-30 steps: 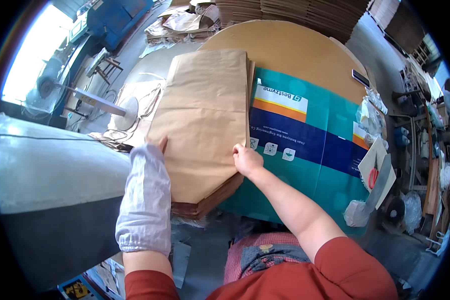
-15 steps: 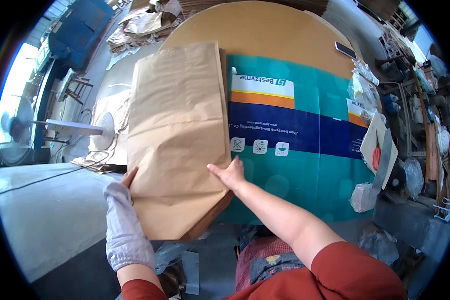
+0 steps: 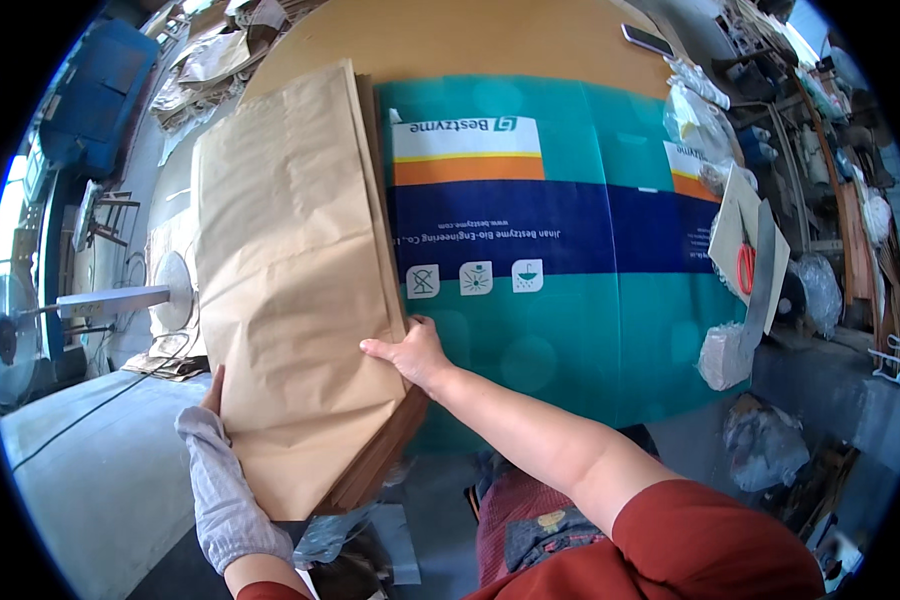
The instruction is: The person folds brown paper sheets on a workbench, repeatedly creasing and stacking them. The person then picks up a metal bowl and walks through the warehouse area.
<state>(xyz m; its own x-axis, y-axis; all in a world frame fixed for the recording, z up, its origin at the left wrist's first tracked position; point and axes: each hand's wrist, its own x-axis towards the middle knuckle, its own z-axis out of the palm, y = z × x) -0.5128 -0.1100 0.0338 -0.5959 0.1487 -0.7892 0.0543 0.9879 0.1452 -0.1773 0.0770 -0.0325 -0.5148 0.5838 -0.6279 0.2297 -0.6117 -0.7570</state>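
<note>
Right of your brown paper stack: one teal sheet; beyond, one phone, one pair of scissors
Stack: one, on your table's left
Right fingers: grasping its right edge
Left fingers: at its left edge; you cannot tell their grip

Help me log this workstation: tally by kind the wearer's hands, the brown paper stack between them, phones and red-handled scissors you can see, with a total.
Hands: 2, the left hand and the right hand
Brown paper stack between the hands: 1
Phone: 1
Red-handled scissors: 1
Total: 5
</note>
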